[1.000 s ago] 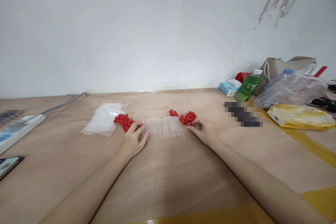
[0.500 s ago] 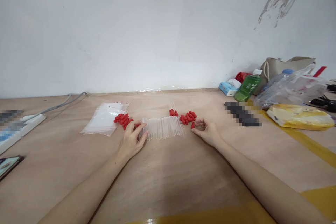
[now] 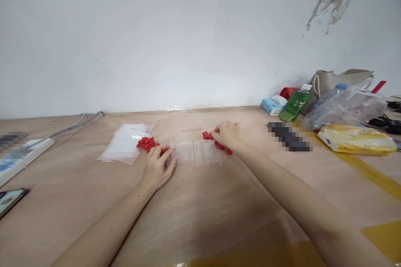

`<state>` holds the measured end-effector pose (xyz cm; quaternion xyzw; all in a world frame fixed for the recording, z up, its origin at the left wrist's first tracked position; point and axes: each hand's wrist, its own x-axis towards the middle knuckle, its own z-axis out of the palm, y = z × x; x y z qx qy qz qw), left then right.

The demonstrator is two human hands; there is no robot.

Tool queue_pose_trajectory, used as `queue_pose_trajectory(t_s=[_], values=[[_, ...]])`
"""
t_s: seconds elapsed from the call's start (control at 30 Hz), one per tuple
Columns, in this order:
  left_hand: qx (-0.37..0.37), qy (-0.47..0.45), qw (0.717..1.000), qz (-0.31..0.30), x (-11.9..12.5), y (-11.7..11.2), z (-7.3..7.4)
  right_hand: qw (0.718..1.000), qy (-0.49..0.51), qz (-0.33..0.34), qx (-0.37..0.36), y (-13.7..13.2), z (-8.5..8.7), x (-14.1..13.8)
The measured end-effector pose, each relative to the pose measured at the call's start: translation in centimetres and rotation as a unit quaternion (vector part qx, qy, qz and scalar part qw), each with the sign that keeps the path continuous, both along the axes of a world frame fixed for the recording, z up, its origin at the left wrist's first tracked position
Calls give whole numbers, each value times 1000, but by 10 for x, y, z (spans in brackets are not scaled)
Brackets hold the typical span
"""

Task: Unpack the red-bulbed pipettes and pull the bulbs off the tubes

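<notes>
A row of thin clear tubes (image 3: 196, 153) lies side by side on the brown table in front of me. My left hand (image 3: 159, 164) rests at the row's left end, thumb and forefinger apart and touching the end tubes. Beside its fingers is a pile of red rubber bulbs (image 3: 147, 144). My right hand (image 3: 227, 133) reaches over the row's right end, fingertips pinched together by a few red bulbs fitted on clear tubes (image 3: 206, 135). What is between those fingertips is hidden. Under this hand, more loose red bulbs (image 3: 219, 146) show in part.
Clear plastic bags (image 3: 122, 144) are stacked to the left, near a white power strip (image 3: 34, 156) and a phone (image 3: 12, 200). At right stand a green bottle (image 3: 296, 104), a tissue pack (image 3: 272, 105) and a yellow packet (image 3: 357, 139). A wall closes off the back.
My right hand has moved left and away from me, from beside the loose red bulbs to the bulbs fitted on tubes. The left hand has stayed at the row's left end.
</notes>
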<state>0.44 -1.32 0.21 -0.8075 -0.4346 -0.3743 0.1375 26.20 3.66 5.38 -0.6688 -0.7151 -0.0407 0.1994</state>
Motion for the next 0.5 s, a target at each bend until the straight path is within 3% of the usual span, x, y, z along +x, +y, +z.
queue_pose_trajectory(t_s=[0.23, 0.5], values=[[-4, -1, 1000, -9, -1, 2, -3, 992, -78, -59, -78, 28, -3, -45], [21, 8, 1000, 11, 1, 0, 1, 990, -50, -85, -104, 33, -4, -54]])
